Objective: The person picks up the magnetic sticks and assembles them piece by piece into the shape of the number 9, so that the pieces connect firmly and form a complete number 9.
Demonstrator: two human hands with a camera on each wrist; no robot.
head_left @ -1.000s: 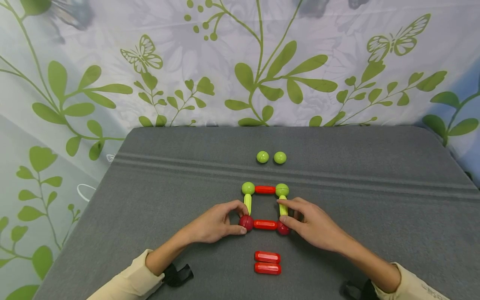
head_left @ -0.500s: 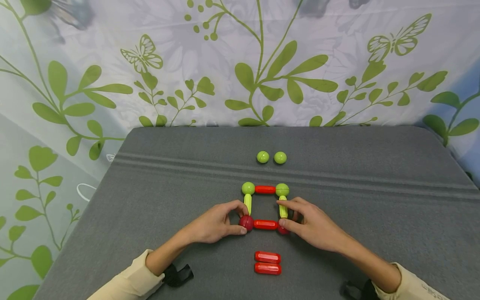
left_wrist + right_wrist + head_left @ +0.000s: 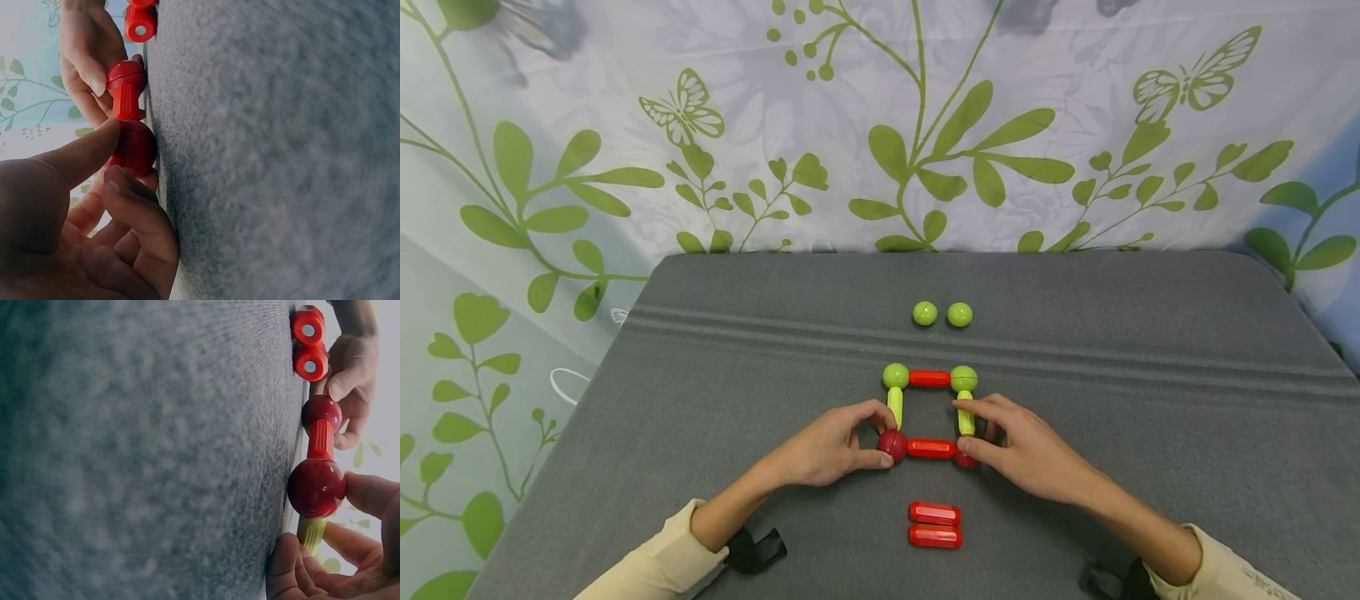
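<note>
— Square frame [image 3: 929,412] of rods and balls lies flat on the grey mat [image 3: 737,375]. Who's on it?

— Both hands. Left hand [image 3: 827,446] pinches the near-left dark red ball [image 3: 892,444]; right hand [image 3: 1026,450] pinches the near-right red ball [image 3: 965,457], forefinger along the yellow-green rod [image 3: 966,414].

— Around the frame?

— Two loose red rods [image 3: 934,525] just nearer than the frame, two green balls [image 3: 942,314] beyond it.
</note>
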